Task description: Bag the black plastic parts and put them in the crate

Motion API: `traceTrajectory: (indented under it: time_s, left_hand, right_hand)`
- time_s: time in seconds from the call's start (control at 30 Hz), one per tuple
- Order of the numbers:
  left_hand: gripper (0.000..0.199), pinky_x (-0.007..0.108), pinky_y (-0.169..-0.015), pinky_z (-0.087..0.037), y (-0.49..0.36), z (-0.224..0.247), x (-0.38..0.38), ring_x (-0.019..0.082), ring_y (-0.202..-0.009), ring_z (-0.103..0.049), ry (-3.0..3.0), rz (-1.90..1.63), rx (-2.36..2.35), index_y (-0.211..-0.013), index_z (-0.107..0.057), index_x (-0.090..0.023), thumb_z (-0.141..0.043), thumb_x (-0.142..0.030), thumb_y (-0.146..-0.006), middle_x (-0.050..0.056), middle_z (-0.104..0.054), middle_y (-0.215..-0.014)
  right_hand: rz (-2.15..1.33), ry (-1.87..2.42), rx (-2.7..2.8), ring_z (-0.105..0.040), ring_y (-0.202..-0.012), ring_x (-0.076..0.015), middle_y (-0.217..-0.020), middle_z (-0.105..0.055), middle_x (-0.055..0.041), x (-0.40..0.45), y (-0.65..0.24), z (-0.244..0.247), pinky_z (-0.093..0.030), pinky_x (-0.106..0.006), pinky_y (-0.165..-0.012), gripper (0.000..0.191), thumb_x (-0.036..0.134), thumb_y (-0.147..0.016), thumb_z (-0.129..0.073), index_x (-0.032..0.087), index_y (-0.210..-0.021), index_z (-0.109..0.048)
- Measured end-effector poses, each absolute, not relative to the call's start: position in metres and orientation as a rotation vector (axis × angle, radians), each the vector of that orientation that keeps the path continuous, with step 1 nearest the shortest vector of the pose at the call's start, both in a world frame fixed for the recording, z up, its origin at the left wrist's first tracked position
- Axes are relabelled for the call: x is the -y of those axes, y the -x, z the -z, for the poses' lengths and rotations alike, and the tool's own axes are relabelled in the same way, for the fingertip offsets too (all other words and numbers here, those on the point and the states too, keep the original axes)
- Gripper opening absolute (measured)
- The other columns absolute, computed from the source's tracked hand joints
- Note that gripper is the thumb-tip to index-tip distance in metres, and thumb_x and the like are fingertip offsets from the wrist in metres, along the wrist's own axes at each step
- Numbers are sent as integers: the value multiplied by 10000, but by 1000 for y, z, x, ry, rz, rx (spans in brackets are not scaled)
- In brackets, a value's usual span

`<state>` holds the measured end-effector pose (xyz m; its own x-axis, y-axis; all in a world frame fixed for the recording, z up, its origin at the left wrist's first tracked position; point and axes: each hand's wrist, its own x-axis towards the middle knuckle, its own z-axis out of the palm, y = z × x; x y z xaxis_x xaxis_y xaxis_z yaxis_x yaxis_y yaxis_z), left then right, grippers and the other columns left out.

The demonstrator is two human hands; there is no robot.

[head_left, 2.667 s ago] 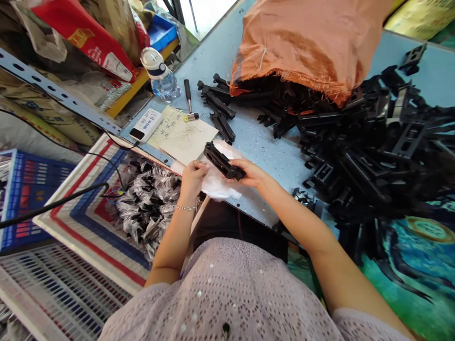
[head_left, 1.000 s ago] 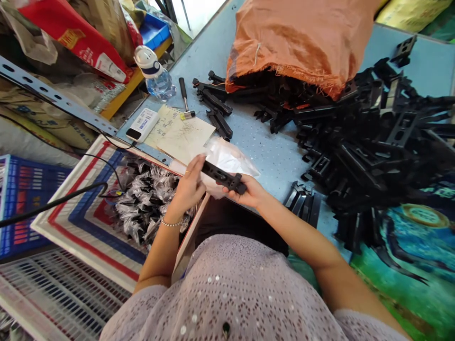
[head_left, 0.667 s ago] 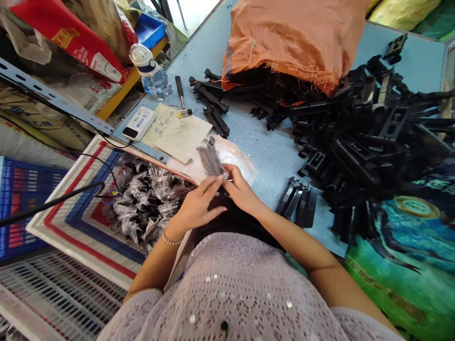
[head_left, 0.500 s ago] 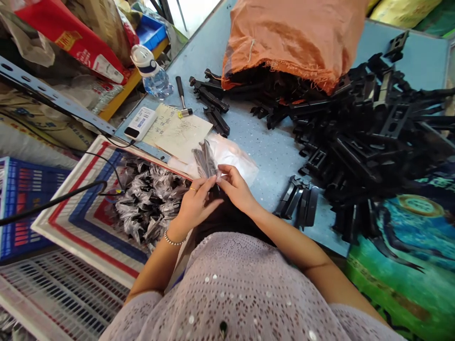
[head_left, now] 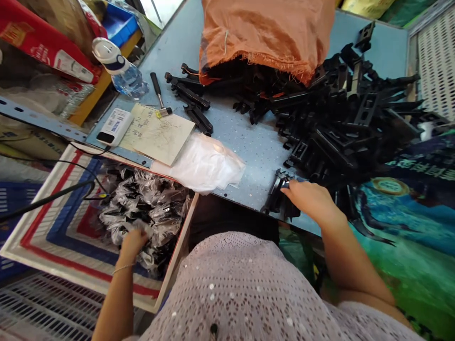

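My left hand is down in the crate on the left, its fingers closed at a clear plastic bag of black parts. Fingertips there are partly hidden by the plastic. Over at the table's front edge, my right hand grips one of a small row of black plastic parts; its fingers curl round the part and hide some of it. Between the hands, a stack of clear plastic bags lies flat on the table.
A white crate with red and blue bands holds many bagged parts. Loose black parts spill from an orange sack. Cardboard, a small hammer, a white device and a water bottle lie or stand at left.
My hands have parted from the bagged part they held together. The left went down into the crate with it; the right moved to the black parts at the table edge. The view shifted right.
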<state>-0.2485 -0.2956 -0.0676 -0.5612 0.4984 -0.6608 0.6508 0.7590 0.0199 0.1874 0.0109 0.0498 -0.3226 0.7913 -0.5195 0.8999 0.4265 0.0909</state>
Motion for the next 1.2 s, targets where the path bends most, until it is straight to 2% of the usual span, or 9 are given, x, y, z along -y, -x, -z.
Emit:
traceTrajectory:
  time_s: [0.17,0.37,0.43,0.53,0.7,0.83,0.93,1.03,1.2]
  left_hand:
    - [180,347,-634,-489,224,110,274,270,-618,-657,-923,285,-2184,-477,-531,-204,-606,-174,-638,58,-561,-472]
    - [330,324,-868,-506,188,60,167,235,-939,-676,-1324,-338,-2236,-955,-734,-186,-465,-377,-966,95,-732,-968]
    - [332,357,-976,-484,164,47,119,249,-1069,-638,-1544,-681,-2270,-1071,-726,-169,-464,-355,-988,131,-693,-1145]
    - [168,420,-966,-485,146,43,62,296,-1080,-600,-1615,-724,-2341,-874,-717,-143,-589,-246,-908,171,-662,-1104]
    - [168,298,-666,-477,176,55,39,176,-705,-574,-1108,-1068,-2131,-703,-592,-181,-727,-257,-768,20,-603,-713]
    - [197,226,-551,-410,194,58,49,118,-580,-537,-831,-1311,-1911,-754,-546,-188,-727,-255,-718,-28,-589,-656]
    - [31,280,-706,-532,198,54,57,166,-776,-662,-1041,-1298,-1948,-789,-592,-184,-606,-176,-762,33,-692,-822]
    - [296,415,-993,-536,207,46,64,244,-1065,-679,-1452,-1044,-2143,-953,-720,-165,-475,-100,-798,111,-730,-1086]
    - [573,417,-1168,-447,216,33,72,242,-1340,-556,-1748,-977,-2135,-1414,-577,-155,-451,-78,-860,137,-568,-1455]
  right_hand:
    - [229,-1476,-2092,-748,-906,-362,-955,-738,-235,12,-184,-27,-533,-402,-741,446,440,-1012,-503,49,-1217,-567]
    - [480,-1546,-2204,-742,-916,-309,-1076,-739,-173,20,-186,-7,-516,-365,-750,268,279,-998,-438,146,-1166,-599]
    - [775,-1592,-2285,-728,-974,-297,-1075,-746,-132,12,-189,-2,-521,-372,-805,272,301,-980,-456,182,-1163,-619]
    - [1453,-1711,-2338,-698,-1061,-264,-1146,-735,-86,1,-178,2,-535,-386,-900,331,363,-934,-525,217,-1217,-618]
    - [2669,-1556,-1747,-716,-908,-229,-1094,-744,-81,-16,-107,-2,-604,-376,-777,342,394,-841,-644,205,-1125,-653]
    - [3099,-1052,-1302,-698,-845,-196,-1024,-750,-100,-35,-19,7,-603,-333,-748,248,354,-844,-636,166,-1003,-672]
    - [3030,-1177,-1266,-650,-724,-147,-823,-711,-41,-43,27,23,-586,-281,-682,110,233,-842,-594,157,-890,-658]
    - [2925,-1427,-1466,-609,-664,-120,-746,-668,17,-40,27,31,-564,-242,-631,113,152,-804,-584,171,-886,-659]
    - [2837,-789,-1224,-640,-641,-140,-793,-729,-76,-27,-23,27,-540,-225,-557,193,283,-856,-598,122,-901,-694]
